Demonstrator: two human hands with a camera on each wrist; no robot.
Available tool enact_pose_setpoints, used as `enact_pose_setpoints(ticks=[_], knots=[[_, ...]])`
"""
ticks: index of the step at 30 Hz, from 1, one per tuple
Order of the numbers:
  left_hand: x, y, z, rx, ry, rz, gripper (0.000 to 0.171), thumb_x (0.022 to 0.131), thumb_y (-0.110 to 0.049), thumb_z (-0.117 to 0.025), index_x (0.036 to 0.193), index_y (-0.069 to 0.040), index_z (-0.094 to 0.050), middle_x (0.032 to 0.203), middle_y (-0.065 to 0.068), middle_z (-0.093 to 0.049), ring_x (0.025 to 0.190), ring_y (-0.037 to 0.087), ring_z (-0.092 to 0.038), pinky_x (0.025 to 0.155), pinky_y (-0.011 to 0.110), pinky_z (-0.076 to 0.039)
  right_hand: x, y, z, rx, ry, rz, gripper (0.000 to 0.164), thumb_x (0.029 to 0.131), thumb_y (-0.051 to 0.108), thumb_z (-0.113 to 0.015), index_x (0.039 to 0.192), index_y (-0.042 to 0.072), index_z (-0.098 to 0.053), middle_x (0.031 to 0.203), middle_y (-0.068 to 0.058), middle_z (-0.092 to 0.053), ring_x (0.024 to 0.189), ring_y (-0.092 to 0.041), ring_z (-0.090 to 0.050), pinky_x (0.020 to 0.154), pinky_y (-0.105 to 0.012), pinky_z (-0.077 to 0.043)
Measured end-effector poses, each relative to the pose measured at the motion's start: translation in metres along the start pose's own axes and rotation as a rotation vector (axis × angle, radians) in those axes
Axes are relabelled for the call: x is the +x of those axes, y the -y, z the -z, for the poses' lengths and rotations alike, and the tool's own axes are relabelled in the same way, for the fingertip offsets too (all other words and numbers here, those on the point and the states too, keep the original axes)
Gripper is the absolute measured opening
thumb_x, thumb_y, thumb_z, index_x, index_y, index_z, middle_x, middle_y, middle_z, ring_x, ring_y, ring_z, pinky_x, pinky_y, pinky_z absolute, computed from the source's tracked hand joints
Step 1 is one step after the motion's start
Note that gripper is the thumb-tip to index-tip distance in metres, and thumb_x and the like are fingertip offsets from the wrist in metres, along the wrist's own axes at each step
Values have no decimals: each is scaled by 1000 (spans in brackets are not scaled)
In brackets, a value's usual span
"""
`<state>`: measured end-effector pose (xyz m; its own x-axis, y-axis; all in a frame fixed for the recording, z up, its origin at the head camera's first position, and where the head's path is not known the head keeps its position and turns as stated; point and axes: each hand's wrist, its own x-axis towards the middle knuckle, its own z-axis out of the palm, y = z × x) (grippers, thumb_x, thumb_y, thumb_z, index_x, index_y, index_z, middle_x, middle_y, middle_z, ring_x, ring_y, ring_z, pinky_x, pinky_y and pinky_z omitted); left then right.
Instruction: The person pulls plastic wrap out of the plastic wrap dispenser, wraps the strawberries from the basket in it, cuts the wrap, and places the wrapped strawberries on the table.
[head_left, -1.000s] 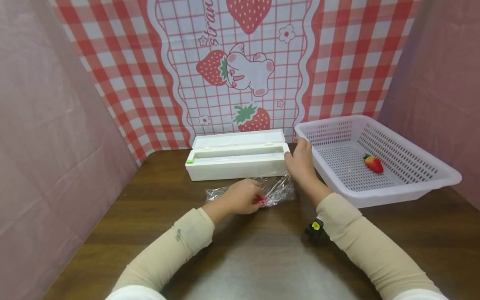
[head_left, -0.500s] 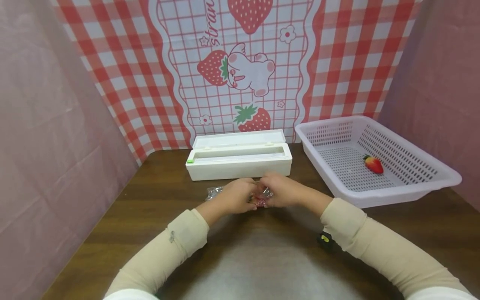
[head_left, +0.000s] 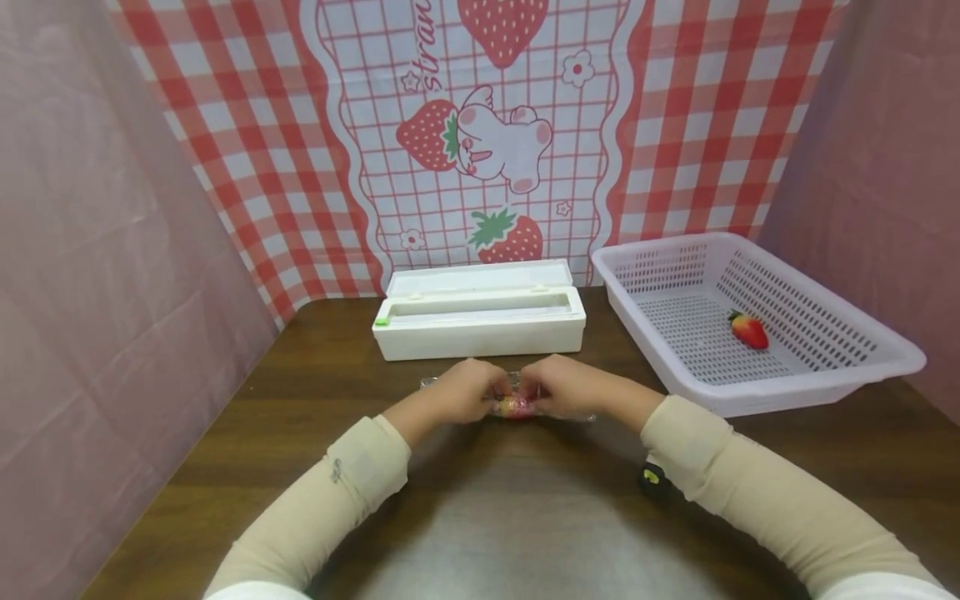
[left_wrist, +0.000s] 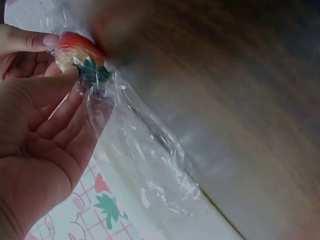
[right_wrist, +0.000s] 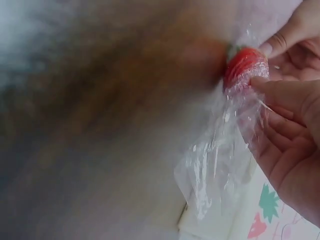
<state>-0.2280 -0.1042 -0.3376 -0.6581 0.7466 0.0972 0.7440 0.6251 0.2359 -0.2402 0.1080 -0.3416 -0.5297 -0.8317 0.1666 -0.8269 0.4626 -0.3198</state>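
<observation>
A strawberry (head_left: 514, 407) in clear film (left_wrist: 155, 170) sits between the person's hands, its leafy end pinched by the left hand (head_left: 467, 392) and its red end by the right hand (head_left: 566, 385) (both thumbs bear on the wrap); a white box (head_left: 480, 338) stands just beyond.

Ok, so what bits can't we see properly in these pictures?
Wrapped strawberry: partly covered by the left hand and right hand, head view.
Black gadget: partly behind the right sleeve, head view; too small to tell what it is.
Pink writing: cut off by the top edge, head view.
Table: blurred, both wrist views.
</observation>
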Motion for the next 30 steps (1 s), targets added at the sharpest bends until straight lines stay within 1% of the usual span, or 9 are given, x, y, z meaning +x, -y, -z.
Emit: enact_pose_setpoints(ticks=[4,8,13,16,20,23,25,27,30], knots=[[2,5,2,-34,14,-16,15,88,-1,-66,102,-3,-72,98,5,-72,90,16,-66,81,28,-54,1,-6,9,81,48,-27,11,79,-3,-69,86,6,-70,79,4,-67,72,-6,-60,66,-24,-52],[4,6,1,-12,14,-7,18,91,-1,-62,105,-2,-72,101,5,-72,94,17,-67,83,30,-54,4,-13,12,111,81,-48,11,84,-3,-66,91,2,-73,84,1,-71,77,-7,-63,72,-25,-53],[6,1,1,43,-68,-7,19,87,-3,-66,106,-4,-70,103,6,-69,99,20,-63,88,32,-51,8,-20,10,95,90,-67,10,89,0,-64,93,0,-74,85,-2,-72,77,-10,-64,72,-27,-54],[7,-4,2,99,-92,-4,18,84,-10,-72,101,-7,-70,98,3,-66,93,19,-61,83,31,-51,10,-22,9,63,70,-78,12,90,2,-64,95,-1,-74,88,-4,-72,80,-14,-66,75,-30,-55],[8,-6,0,218,-60,32,20,83,-18,-74,102,-10,-72,96,0,-67,89,17,-61,77,30,-52,9,-20,9,-17,-23,-104,13,91,3,-63,101,-2,-71,96,-10,-70,89,-24,-66,81,-38,-55],[9,-6,-1,280,-45,72,24,82,-20,-75,105,-12,-72,96,-1,-69,88,17,-63,76,31,-53,7,-17,11,-62,-111,-106,12,87,1,-67,98,-1,-68,95,-11,-67,88,-27,-64,79,-40,-54],[9,-4,-1,281,-42,89,25,82,-18,-76,105,-12,-73,95,-1,-70,87,17,-64,75,32,-54,7,-16,13,-49,-130,-86,11,82,-1,-69,93,1,-67,89,-8,-64,82,-24,-62,73,-36,-54],[10,-2,-1,254,-30,108,26,82,-16,-76,107,-12,-73,98,-1,-71,89,18,-65,77,32,-54,7,-15,15,-32,-109,-66,11,78,-3,-69,87,3,-66,84,-6,-62,75,-21,-59,67,-33,-52],[12,1,-1,202,-16,116,27,83,-12,-75,110,-9,-72,101,1,-72,93,19,-65,81,32,-54,8,-15,15,-8,-32,-81,14,73,-2,-70,85,4,-64,80,-4,-61,71,-17,-56,65,-31,-50]])
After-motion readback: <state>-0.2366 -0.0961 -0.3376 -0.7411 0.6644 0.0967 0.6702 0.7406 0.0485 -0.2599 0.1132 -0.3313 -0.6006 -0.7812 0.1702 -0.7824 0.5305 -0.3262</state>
